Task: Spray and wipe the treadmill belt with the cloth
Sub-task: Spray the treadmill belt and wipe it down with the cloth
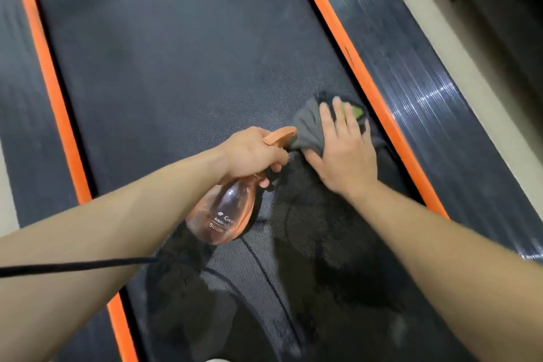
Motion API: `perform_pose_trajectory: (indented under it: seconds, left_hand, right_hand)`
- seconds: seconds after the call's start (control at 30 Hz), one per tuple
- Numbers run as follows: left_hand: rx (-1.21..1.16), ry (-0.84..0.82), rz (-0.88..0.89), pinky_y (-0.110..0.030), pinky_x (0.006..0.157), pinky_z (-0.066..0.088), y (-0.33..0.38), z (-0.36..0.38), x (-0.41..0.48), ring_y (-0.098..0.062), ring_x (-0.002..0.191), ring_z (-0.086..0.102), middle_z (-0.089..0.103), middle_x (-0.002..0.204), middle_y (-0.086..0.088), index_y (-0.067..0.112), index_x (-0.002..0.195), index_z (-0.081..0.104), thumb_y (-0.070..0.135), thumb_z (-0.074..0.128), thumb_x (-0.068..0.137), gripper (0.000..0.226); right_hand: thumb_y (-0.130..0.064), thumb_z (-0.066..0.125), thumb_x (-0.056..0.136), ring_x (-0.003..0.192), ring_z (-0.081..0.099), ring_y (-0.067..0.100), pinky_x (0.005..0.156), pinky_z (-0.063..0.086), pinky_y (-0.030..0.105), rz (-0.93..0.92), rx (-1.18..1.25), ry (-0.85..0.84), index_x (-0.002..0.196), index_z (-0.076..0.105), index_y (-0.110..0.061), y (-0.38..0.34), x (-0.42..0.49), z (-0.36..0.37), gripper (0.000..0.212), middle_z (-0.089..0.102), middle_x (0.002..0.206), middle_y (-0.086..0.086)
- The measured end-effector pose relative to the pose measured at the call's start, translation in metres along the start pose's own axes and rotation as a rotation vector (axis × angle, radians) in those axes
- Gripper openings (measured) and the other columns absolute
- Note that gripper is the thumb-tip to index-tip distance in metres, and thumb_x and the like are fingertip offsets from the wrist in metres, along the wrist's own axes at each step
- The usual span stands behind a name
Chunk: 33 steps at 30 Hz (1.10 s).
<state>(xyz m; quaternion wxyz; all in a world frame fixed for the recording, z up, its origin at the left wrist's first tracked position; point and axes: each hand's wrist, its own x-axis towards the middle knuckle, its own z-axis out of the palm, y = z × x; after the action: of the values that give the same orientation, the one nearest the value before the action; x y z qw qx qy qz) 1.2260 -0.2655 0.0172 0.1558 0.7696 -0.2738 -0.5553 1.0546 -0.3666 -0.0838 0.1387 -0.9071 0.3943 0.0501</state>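
A translucent orange plastic spray bottle (226,214) is gripped at the neck by the left hand (252,153), fingers curled at the trigger. Beyond it, a crumpled grey cloth (307,126) is pressed onto the dark textured treadmill belt (176,67) by the right hand (345,156), fingers straight, near the orange edge strip (367,79).

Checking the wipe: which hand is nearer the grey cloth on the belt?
Right. Right hand presses flat on the grey cloth; left hand grips the orange spray bottle beside it.
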Motion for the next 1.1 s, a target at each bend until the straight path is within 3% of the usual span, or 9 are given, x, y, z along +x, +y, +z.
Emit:
perform_pose_trajectory:
  seconds: [0.13,0.27,0.37,0.47,0.53,0.7,0.87,0.97,1.1]
  left_hand:
    - [0.035,0.026,-0.024,-0.018,0.048,0.046,-0.006,-0.002,-0.001,-0.021,0.046,0.067,0.074,0.078,0.002,0.004,0.096,0.068,0.014,0.067,0.087,0.014]
    - [0.028,-0.021,0.005,-0.025,0.059,0.050,-0.011,0.001,-0.002,-0.024,0.048,0.068,0.073,0.075,0.001,0.007,0.087,0.068,0.014,0.069,0.083,0.007]
    - [0.064,-0.075,0.003,-0.021,0.056,0.048,-0.012,0.012,-0.004,-0.023,0.047,0.066,0.065,0.061,0.008,0.010,0.080,0.068,0.010,0.069,0.086,0.007]
    - [0.041,-0.165,0.003,-0.033,0.060,0.052,-0.010,0.027,-0.008,-0.024,0.046,0.063,0.064,0.068,0.000,0.004,0.080,0.068,0.008,0.070,0.086,0.007]
    - [0.067,-0.195,0.015,-0.028,0.056,0.051,-0.008,0.035,-0.011,-0.023,0.047,0.065,0.066,0.070,0.002,0.004,0.082,0.069,0.010,0.070,0.085,0.007]
    - [0.141,-0.271,0.071,-0.025,0.052,0.049,-0.002,0.045,-0.020,-0.021,0.047,0.065,0.068,0.076,-0.005,0.006,0.080,0.066,0.014,0.068,0.088,0.011]
    - [0.217,-0.274,0.060,-0.024,0.051,0.049,-0.005,0.044,-0.030,-0.018,0.045,0.064,0.062,0.055,0.000,0.011,0.068,0.058,0.017,0.069,0.089,0.025]
    - [0.214,-0.284,0.073,-0.023,0.051,0.049,-0.012,0.039,-0.037,-0.017,0.046,0.065,0.066,0.061,0.002,0.005,0.074,0.064,0.017,0.070,0.090,0.020]
    - [0.267,-0.188,0.050,-0.025,0.051,0.052,-0.027,0.032,-0.041,-0.015,0.045,0.067,0.066,0.056,0.005,0.010,0.072,0.063,0.020,0.068,0.088,0.020]
  right_hand:
    - [-0.065,0.042,0.096,0.158,0.006,0.025,0.124,0.015,0.055,0.053,0.007,0.016,0.163,0.006,-0.017,-0.011,0.018,-0.003,0.090,0.004,0.172,0.007]
    - [-0.063,0.045,0.090,0.158,0.006,0.021,0.123,0.020,0.055,0.094,0.015,0.019,0.163,0.011,-0.019,0.008,-0.079,0.011,0.091,0.006,0.172,0.003]
    - [-0.062,0.045,0.084,0.158,0.010,0.022,0.121,0.023,0.057,0.174,0.028,0.010,0.162,0.016,-0.019,0.025,-0.148,0.023,0.094,0.010,0.171,0.003]
    - [-0.059,0.047,0.082,0.157,0.014,0.025,0.118,0.026,0.061,0.275,0.026,0.002,0.161,0.021,-0.016,0.025,-0.194,0.034,0.094,0.016,0.170,0.007]
    - [-0.059,0.046,0.082,0.156,0.015,0.027,0.117,0.028,0.062,0.334,0.020,-0.002,0.160,0.022,-0.014,0.019,-0.211,0.039,0.092,0.017,0.169,0.008]
    - [-0.058,0.046,0.082,0.155,0.019,0.029,0.116,0.028,0.062,0.378,0.025,-0.002,0.159,0.022,-0.013,0.011,-0.216,0.040,0.092,0.020,0.168,0.009]
    - [-0.058,0.043,0.084,0.156,0.016,0.029,0.119,0.024,0.061,0.394,0.033,0.004,0.160,0.021,-0.013,0.010,-0.218,0.040,0.091,0.017,0.169,0.008]
    - [-0.057,0.041,0.085,0.157,0.012,0.028,0.119,0.024,0.062,0.449,0.066,-0.001,0.161,0.017,-0.014,0.002,-0.217,0.039,0.090,0.013,0.170,0.007]
    - [-0.054,0.048,0.089,0.157,0.009,0.028,0.119,0.026,0.062,0.502,0.069,-0.018,0.162,0.008,-0.014,-0.023,-0.226,0.043,0.092,0.005,0.170,0.007]
